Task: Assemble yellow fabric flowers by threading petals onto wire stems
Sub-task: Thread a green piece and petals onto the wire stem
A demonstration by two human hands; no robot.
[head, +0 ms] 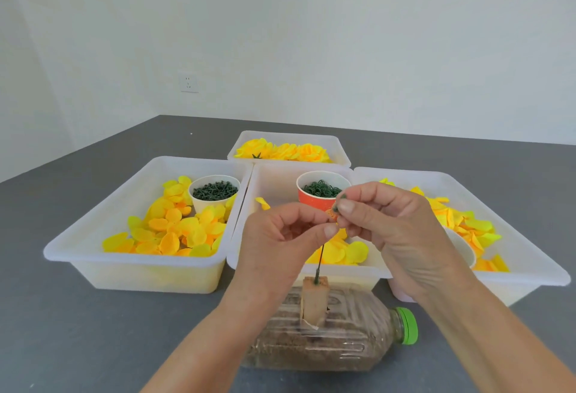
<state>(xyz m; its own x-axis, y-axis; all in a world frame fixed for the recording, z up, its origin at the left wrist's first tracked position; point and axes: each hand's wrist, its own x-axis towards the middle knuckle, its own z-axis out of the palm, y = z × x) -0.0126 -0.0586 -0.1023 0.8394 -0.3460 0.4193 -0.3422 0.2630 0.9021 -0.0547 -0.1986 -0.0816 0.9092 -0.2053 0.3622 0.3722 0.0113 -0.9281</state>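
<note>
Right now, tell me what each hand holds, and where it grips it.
The left hand pinches the top of the green wire stem between thumb and forefinger. The right hand pinches a small green piece at its fingertips.

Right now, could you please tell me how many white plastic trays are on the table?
4: left tray, middle tray behind the hands, right tray, and back tray behind the middle one. More may lie outside the view.
</note>
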